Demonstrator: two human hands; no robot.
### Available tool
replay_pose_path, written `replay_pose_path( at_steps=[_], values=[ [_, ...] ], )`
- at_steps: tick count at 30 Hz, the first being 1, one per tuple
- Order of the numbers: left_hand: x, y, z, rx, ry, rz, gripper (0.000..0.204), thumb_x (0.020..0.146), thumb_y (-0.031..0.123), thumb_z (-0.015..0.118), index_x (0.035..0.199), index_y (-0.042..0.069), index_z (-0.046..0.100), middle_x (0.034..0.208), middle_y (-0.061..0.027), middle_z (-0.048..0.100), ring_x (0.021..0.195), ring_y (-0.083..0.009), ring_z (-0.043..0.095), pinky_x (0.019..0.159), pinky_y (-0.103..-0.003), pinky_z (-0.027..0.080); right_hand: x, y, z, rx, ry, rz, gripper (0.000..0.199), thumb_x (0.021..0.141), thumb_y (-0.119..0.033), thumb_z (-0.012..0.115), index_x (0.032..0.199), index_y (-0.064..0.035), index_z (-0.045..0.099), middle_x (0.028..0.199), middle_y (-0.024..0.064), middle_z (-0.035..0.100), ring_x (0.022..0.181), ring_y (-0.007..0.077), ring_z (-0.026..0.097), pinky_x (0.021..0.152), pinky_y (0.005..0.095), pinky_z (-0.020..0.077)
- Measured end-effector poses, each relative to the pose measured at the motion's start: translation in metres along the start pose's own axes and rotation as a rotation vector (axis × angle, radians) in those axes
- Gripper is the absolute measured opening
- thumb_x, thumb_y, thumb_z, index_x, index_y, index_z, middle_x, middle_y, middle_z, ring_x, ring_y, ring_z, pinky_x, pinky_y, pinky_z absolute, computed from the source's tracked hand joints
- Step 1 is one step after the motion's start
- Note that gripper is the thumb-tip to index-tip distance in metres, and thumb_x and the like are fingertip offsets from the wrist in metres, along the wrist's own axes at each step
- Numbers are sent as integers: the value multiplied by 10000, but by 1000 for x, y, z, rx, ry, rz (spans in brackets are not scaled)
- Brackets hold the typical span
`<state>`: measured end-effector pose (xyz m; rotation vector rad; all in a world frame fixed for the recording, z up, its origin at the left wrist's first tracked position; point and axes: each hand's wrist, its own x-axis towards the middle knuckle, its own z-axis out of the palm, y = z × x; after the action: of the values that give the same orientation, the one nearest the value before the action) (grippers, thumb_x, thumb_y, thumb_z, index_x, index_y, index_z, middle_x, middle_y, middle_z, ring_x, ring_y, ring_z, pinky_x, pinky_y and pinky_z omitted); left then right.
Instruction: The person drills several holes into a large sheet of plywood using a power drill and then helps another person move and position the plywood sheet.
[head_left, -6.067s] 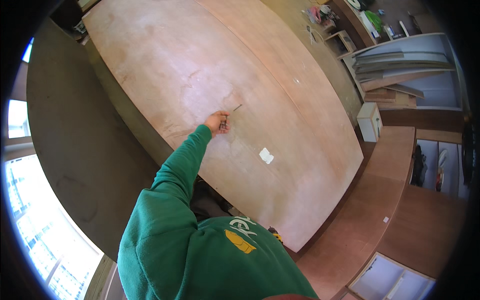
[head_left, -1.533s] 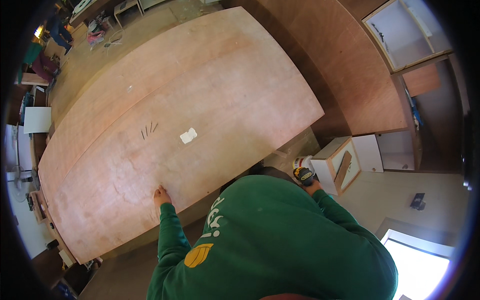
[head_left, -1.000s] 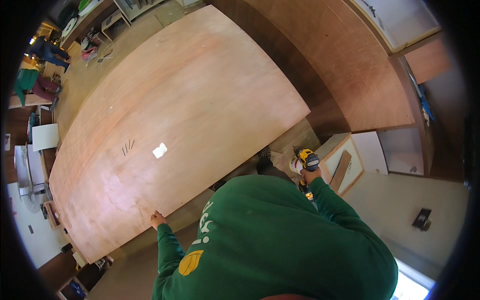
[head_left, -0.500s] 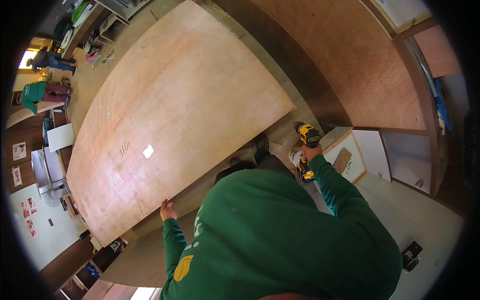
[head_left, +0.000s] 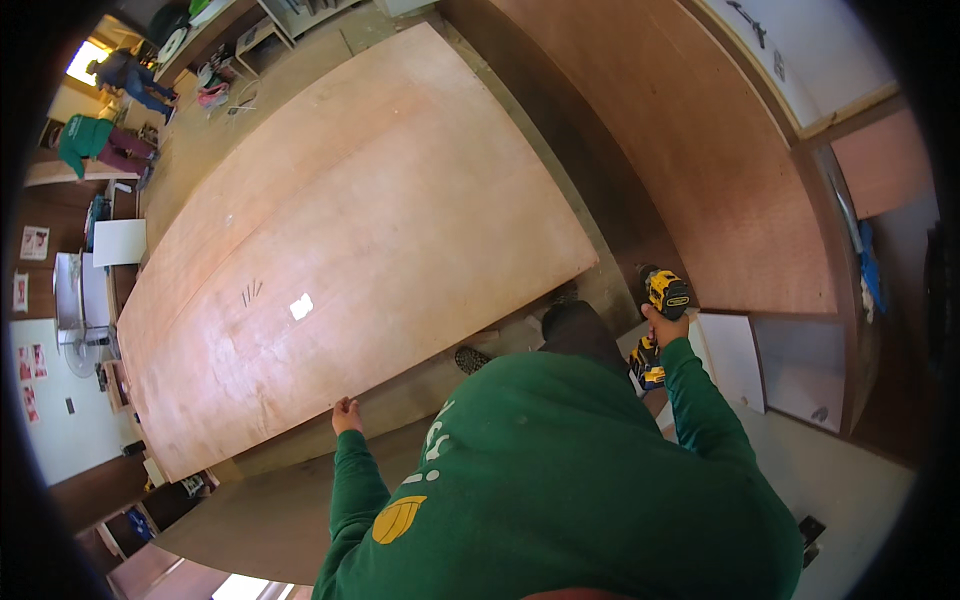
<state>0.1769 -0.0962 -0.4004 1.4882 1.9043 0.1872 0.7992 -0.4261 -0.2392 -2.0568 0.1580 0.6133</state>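
Observation:
A large plywood sheet [head_left: 360, 230] lies flat and fills most of the view. My left hand [head_left: 346, 415] rests on its near edge, fingers on the wood. My right hand [head_left: 664, 326] grips a yellow and black cordless drill [head_left: 662, 298], held off the sheet's right corner, above the floor. Several screws or nails [head_left: 251, 291] and a small white scrap [head_left: 300, 306] lie on the sheet ahead of my left hand. Both sleeves are green.
A second brown panel [head_left: 700, 130] lies to the right of the sheet. A white cabinet box [head_left: 735, 345] stands by my right hand. Two people [head_left: 105, 130] work far off at the upper left, near shelves and clutter.
I have turned around the sheet over the frames. My left hand stays on the near edge; my right hand has raised the drill higher beside the sheet's corner.

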Motion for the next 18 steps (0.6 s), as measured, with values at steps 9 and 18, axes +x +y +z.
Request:
replay_pose_path(
  at_steps=[9, 18],
  values=[
    [-109, 3, 96, -395, 82, -473, 374, 852, 199, 679, 1148, -24, 628, 955, -132, 692, 837, -220, 656, 732, -352, 536, 174, -61, 39, -56, -275, -79, 141, 803, -54, 729, 773, -33, 594, 634, 35, 570, 503, 127, 533, 457, 295, 462],
    [-263, 153, 200, -88, 132, -265, 270, 880, 101, 602, 1137, 27, 644, 930, -139, 703, 823, -239, 693, 761, -345, 540, 299, -141, 90, -354, -709, -99, 307, 757, -97, 771, 934, 17, 547, 651, 61, 593, 523, 144, 572, 478, 326, 482]
  ],
)
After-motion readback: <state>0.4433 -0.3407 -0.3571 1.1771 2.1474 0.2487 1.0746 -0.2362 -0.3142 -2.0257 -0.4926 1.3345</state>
